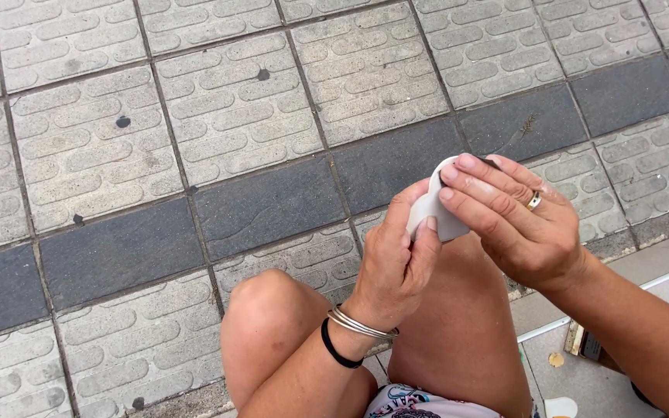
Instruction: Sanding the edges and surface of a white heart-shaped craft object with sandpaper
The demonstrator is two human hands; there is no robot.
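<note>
The person sits above the pavement, knees raised over the near pavers. Both hands meet above the knees, towards the right of the view, with a pad between them. The left hand grips the pad from below and the left; the right hand lies over it from the right, fingertips on its top edge. Bangles and a band sit on the left wrist, a ring on the right hand. A step runs along the lower right corner.
</note>
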